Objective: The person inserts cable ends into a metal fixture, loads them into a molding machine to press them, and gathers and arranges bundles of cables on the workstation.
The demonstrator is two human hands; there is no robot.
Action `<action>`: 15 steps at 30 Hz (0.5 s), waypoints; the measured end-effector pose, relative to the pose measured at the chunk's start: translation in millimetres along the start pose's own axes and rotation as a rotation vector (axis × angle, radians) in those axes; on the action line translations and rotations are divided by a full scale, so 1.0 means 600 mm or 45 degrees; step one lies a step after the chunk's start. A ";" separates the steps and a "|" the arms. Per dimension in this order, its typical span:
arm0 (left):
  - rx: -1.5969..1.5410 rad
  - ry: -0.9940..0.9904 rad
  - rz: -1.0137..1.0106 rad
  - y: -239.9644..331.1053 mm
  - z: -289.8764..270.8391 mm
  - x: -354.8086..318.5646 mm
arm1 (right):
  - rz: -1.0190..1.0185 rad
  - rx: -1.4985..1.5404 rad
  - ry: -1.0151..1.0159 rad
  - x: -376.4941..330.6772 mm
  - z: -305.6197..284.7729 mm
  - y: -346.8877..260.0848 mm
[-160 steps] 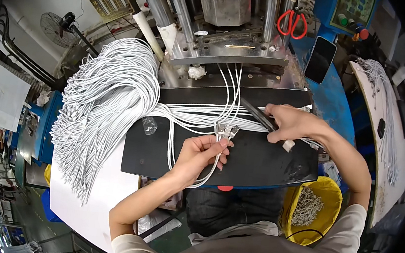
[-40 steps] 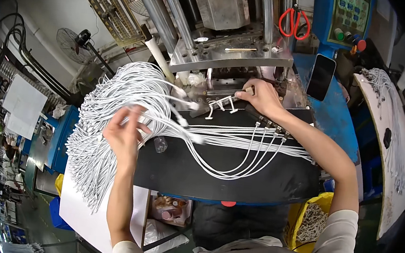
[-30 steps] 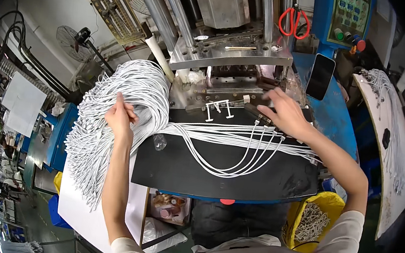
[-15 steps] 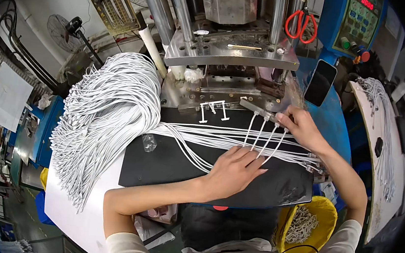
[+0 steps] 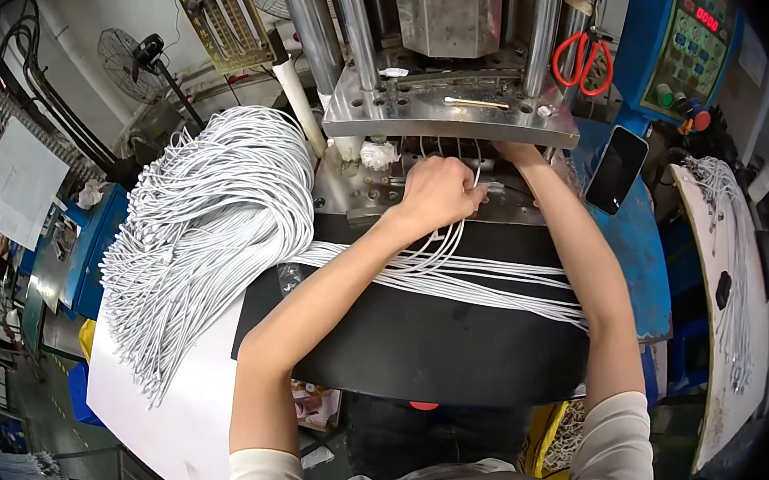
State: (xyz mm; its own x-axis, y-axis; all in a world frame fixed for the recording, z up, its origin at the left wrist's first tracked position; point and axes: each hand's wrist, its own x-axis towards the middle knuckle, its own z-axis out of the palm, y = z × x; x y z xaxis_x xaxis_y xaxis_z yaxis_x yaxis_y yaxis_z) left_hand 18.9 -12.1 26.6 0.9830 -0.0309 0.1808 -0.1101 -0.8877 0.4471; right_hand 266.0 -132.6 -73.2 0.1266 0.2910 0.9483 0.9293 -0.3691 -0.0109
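My left hand (image 5: 436,194) reaches forward under the metal press plate (image 5: 455,107), fingers closed around the ends of several white cables (image 5: 445,246) at the mould. My right hand (image 5: 515,153) is mostly hidden under the same plate, also at the cable ends; whether it grips them I cannot tell. The cables run from the mould back across the black mat (image 5: 412,337) and off to its right. A big bundle of white cables (image 5: 209,212) lies to the left, partly on a white sheet (image 5: 161,404).
Red scissors (image 5: 583,59) hang on the machine beside a blue control panel (image 5: 690,52). A dark phone (image 5: 617,169) leans at the right. More white cables (image 5: 731,239) lie on a board at far right. A yellow bin (image 5: 551,436) stands below the mat.
Both hands have moved forward from the mat, where they lay on the cables, into the press opening. The cable ends now sit at the mould.
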 end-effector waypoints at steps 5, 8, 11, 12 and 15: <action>-0.470 -0.333 -0.227 -0.043 -0.052 -0.013 | 0.605 -0.214 -0.986 0.056 -0.130 -0.142; -0.060 -0.075 0.071 -0.018 -0.072 -0.039 | 0.055 -0.460 -0.810 0.029 -0.201 -0.215; 0.198 0.149 0.208 -0.062 -0.021 -0.034 | 0.158 -0.502 -0.921 0.052 -0.167 -0.272; 0.317 0.264 0.284 -0.058 -0.017 -0.030 | 0.209 -0.531 -0.980 0.053 -0.163 -0.274; 0.188 0.138 0.234 -0.043 -0.024 -0.017 | 0.188 -0.462 -1.039 0.059 -0.159 -0.244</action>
State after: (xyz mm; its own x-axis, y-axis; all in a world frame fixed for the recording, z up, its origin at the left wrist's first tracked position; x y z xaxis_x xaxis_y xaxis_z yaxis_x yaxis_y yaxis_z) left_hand 9.8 17.8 25.9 0.9260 -0.1556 0.3440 -0.2553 -0.9293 0.2670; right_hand 101.3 -152.4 -8.0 0.5708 0.7031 0.4241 0.7353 -0.6676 0.1169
